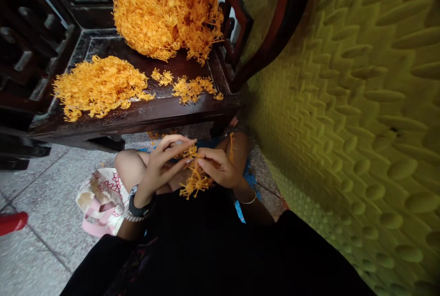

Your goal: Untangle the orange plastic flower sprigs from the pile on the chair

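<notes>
Above my lap, my left hand (164,164) has its thumb and fingers bent around a small orange plastic flower piece (190,150). My right hand (220,167) pinches at the same piece from the other side, its thumb and forefinger pressed together. Just below the fingers, an orange spidery flower cluster (195,183) hangs or lies over the dark clothing; whether it is joined to the held piece I cannot tell. A thin orange strand (231,145) shows beyond my right hand, against the leg.
A dark wooden chair (144,119) stands ahead, bearing a large orange heap (168,12), a smaller pile (101,86) and loose pieces (193,89). A yellow textured padded surface (343,103) rises at the right. On the floor at left are a cloth bag (106,190) and a red object (13,222).
</notes>
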Demonstrator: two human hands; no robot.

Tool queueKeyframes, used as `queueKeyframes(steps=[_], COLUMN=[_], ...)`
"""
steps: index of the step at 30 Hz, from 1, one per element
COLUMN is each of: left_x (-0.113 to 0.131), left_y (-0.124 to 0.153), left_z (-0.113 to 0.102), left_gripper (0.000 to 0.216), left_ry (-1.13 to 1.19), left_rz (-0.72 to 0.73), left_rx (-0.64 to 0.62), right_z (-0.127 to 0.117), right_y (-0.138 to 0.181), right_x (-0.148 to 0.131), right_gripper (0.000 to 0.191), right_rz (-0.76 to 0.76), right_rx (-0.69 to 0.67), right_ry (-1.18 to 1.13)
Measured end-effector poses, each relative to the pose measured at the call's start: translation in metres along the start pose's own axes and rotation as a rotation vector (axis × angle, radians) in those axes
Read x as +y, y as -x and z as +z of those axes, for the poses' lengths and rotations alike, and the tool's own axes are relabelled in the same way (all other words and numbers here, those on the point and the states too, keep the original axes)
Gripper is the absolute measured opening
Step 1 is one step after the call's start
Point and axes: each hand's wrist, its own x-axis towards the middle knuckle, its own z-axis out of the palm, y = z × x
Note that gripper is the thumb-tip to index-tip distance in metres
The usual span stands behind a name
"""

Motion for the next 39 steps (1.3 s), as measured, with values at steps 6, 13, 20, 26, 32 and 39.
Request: queueKeyframes(steps=[6, 13, 20, 26, 32, 39], left_x=[0.006, 0.011, 0.035, 0.029, 0.022, 0.022], left_y=[0.003, 0.009, 0.012, 0.011, 0.009, 0.009], left_z=[0.002, 0.018, 0.049, 0.056, 0.042, 0.043], left_gripper=[0.027, 0.006, 0.032, 0.037, 0.032, 0.020], left_ry=[0.002, 0.284, 0.804, 1.063, 1.144, 1.110], left_rz=[0.067, -0.118, -0.629, -0.780, -0.748, -0.742], left_rx=[0.061, 0.154, 0.320, 0.419, 0.536, 0.413], right_z=[0.000, 0.005, 0.016, 0.024, 0.014, -0.008], right_y=[0.000, 0.004, 0.012, 0.010, -0.001, -0.003], right_x=[-0.001, 0.008, 0.027, 0.050, 0.039, 0.017], right_gripper=[0.029, 0.035, 0.040, 0.052, 0.055, 0.050], right_rz=[0.057, 0.051, 0.110, 0.060, 0.127, 0.117], right_rx=[-0.033, -0.056, 0.012, -0.006, 0.230, 0.233], right_ry=[-0.133, -0.318, -0.524, -0.713, -0.641, -0.433])
